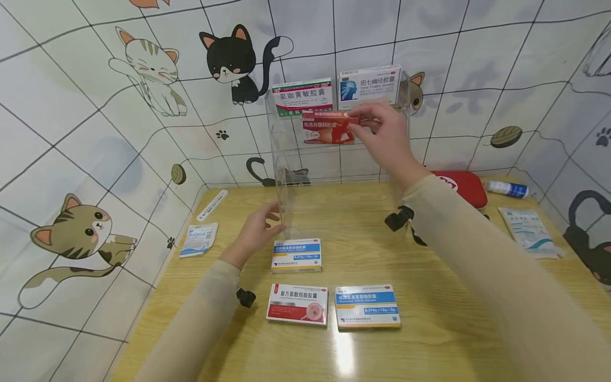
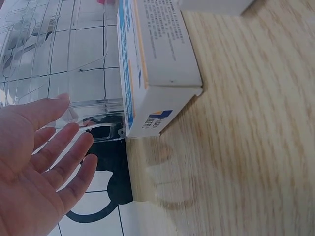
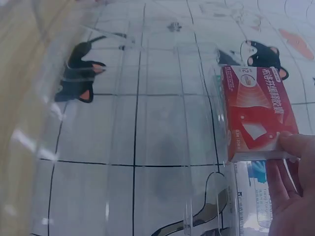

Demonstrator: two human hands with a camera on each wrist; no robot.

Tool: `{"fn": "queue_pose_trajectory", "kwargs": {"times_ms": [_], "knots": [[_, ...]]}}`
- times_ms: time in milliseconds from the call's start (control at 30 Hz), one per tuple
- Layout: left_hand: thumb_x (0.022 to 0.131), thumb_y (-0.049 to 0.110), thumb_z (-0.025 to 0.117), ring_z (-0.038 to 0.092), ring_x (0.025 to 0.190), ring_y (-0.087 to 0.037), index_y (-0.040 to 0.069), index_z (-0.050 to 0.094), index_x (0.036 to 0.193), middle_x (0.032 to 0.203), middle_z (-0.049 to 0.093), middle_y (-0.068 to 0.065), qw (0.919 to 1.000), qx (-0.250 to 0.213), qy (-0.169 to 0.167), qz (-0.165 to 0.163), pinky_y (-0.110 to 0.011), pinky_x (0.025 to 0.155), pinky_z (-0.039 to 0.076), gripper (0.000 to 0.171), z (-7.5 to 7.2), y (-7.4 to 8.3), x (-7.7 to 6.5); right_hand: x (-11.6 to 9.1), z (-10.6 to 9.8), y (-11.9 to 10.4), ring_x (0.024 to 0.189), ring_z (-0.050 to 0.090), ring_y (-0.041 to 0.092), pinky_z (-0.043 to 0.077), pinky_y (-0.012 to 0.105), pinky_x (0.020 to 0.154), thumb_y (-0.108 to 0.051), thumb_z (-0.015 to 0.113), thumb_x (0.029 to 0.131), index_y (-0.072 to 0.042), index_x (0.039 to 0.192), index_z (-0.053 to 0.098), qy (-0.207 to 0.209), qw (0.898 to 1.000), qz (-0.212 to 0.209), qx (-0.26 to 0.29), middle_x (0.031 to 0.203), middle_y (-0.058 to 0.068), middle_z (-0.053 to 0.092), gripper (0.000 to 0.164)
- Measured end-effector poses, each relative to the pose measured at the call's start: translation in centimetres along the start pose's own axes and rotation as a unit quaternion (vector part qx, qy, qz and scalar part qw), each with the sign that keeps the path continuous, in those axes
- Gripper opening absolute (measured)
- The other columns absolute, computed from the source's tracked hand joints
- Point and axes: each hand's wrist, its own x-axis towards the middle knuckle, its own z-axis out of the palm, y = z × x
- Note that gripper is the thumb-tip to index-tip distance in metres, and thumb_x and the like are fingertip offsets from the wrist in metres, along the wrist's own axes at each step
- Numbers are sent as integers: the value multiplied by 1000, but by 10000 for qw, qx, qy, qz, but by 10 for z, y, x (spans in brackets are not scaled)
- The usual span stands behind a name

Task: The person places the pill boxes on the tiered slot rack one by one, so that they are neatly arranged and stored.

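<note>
My right hand (image 1: pixel 384 130) pinches the right end of a red medicine box (image 1: pixel 324 130), held in front of the upper part of a clear acrylic rack (image 1: pixel 281 204). In the right wrist view, the thumb lies on the front of the red box (image 3: pixel 258 110). Behind it, a green-and-white medicine box (image 1: pixel 303 95) and a white one with a blue head picture (image 1: pixel 371 87) stand on the rack's top level. My left hand (image 1: pixel 258 229) is at the rack's lower left side, fingers loosely bent and holding nothing; whether it touches the rack I cannot tell.
Two blue-and-white medicine boxes (image 1: pixel 297 255) and a red-and-white one (image 1: pixel 297 313) lie before the rack. A Surgical packet (image 1: pixel 198 240) and white strip (image 1: pixel 212 205) lie left. A red case (image 1: pixel 465 188), blue-and-white tube (image 1: pixel 507 188) and plastic packet (image 1: pixel 529 232) lie right.
</note>
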Motion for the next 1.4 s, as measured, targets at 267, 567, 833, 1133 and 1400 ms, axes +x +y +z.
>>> {"fn": "queue_pose_trajectory", "kwargs": {"times_ms": [267, 567, 833, 1133, 1400], "knots": [[96, 14, 74, 65, 122, -31, 10, 42, 156, 140, 62, -13, 10000, 56, -13, -27, -50, 100, 57, 68, 1, 0, 0, 37, 22, 8, 118, 64, 11, 53, 20, 104, -20, 73, 97, -16, 121, 74, 45, 9996, 216, -173, 131, 1, 60, 24], [96, 13, 74, 65, 122, -32, 11, 42, 156, 141, 61, -14, 10000, 56, -10, 62, -51, 99, 57, 68, 0, 0, 1, 40, 47, 20, 122, 64, 11, 54, 21, 103, -19, 73, 97, -16, 119, 74, -510, 9965, 462, -485, 140, 1, 57, 22], [96, 14, 74, 65, 122, -32, 11, 43, 155, 141, 62, -14, 10000, 64, -6, 57, -51, 100, 57, 66, 0, -2, 3, 31, 50, 28, 129, 58, 10, 51, 21, 108, -16, 74, 97, -12, 124, 73, -262, 9990, 103, -345, 145, 1, 56, 28], [96, 13, 75, 65, 122, -31, 12, 44, 155, 142, 61, -12, 9999, 47, -50, -74, -50, 101, 57, 67, 0, 1, 2, -27, 24, 18, 129, 57, 12, 47, 28, 115, -18, 77, 94, -13, 129, 71, -384, 9991, 138, -103, 138, -1, 59, 36], [96, 13, 74, 65, 122, -32, 10, 41, 157, 143, 60, -16, 10000, 25, -44, -25, -51, 100, 57, 69, -1, 0, 6, -116, -2, 23, 128, 59, 31, 49, 57, 108, -13, 84, 87, -13, 123, 73, -1556, 9805, -480, -1100, 136, 8, 66, 38]]}}
